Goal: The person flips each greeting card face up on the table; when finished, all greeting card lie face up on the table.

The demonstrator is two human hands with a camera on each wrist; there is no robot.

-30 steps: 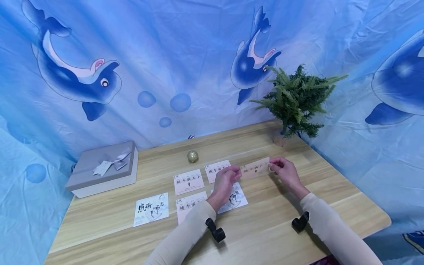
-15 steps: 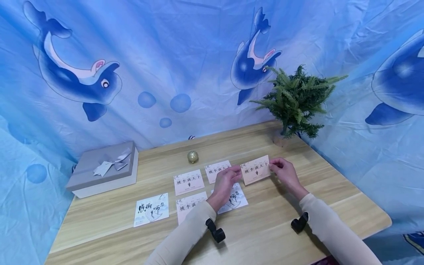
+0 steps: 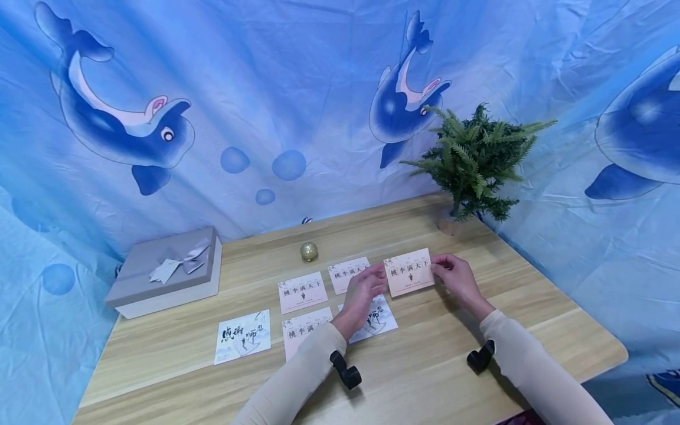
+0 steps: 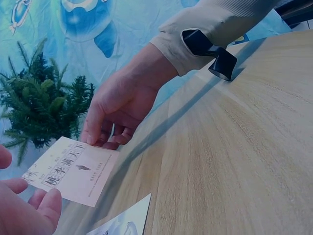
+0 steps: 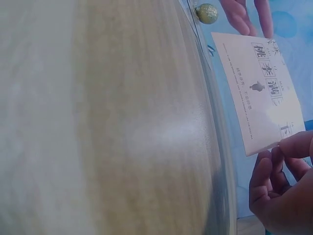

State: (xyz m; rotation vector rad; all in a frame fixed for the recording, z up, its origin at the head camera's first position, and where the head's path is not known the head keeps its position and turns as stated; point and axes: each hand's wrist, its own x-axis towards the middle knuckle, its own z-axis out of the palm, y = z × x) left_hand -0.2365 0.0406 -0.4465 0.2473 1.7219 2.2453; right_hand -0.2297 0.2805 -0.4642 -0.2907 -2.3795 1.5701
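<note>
A pale pink card (image 3: 409, 273) with a row of dark characters is held up, tilted, above the table. My right hand (image 3: 461, 282) pinches its right edge between thumb and fingers; the right wrist view shows this grip on the card (image 5: 259, 93) closely. My left hand (image 3: 363, 295) is at the card's opposite edge, fingertips right by it. In the left wrist view, the left hand's (image 4: 29, 205) fingers are spread and loosely bent, overlapping the card's edge. Beneath the left hand lies a white card (image 3: 379, 316) with brush lettering, partly hidden.
More cards lie on the wooden table: pink ones (image 3: 303, 293) in the middle and a white one (image 3: 242, 336) to the left. Behind them sits a gold glitter ball (image 3: 309, 251). A grey gift box (image 3: 164, 268) with a bow stands back left, a small fir tree (image 3: 475, 165) back right.
The held card has tipped so that its printed face turns more toward the head camera, and it has shifted slightly left. Both hands have stayed nearly in place.
</note>
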